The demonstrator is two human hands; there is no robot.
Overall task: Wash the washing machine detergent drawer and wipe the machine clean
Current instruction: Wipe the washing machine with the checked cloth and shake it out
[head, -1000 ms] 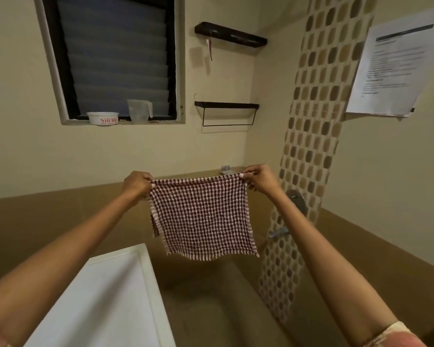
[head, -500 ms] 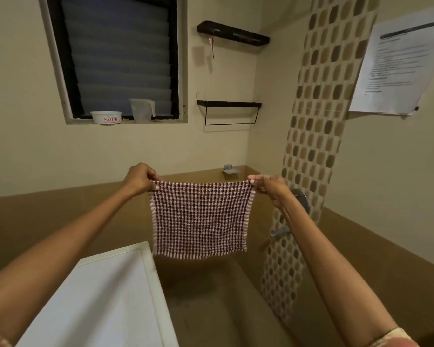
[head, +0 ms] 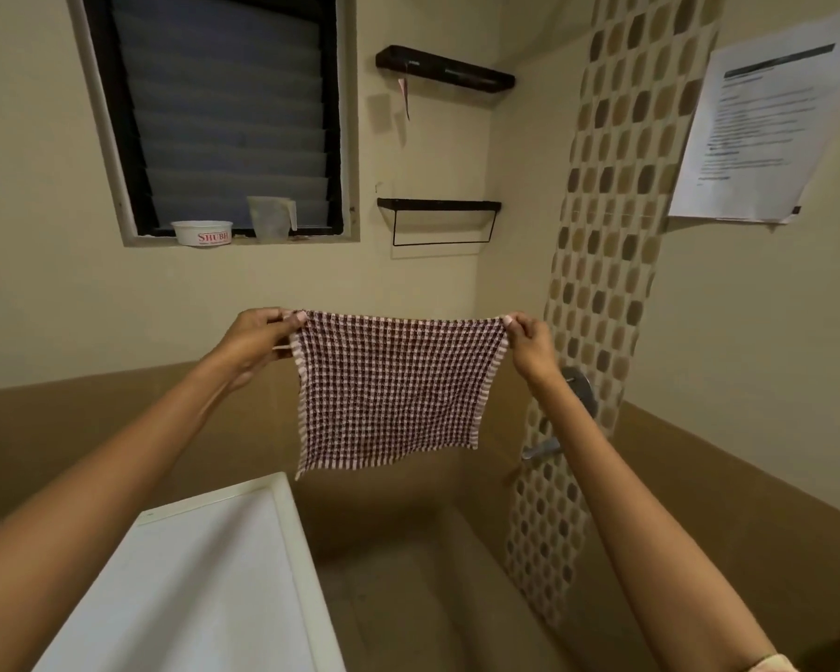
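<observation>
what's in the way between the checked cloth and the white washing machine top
Nothing visible. The left hand and right hand pinch the checked cloth by its top corners; it hangs free, and only open space lies between its lower edge and the washing machine top.

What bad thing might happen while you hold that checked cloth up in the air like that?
1. The left hand and right hand pinch only the top corners of the checked cloth. If a corner slips, the cloth could drop onto the floor beside the white machine and pick up dirt.
2. The tap handle sticks out of the wall close to the right forearm, so lowering that arm might bump it.
</observation>
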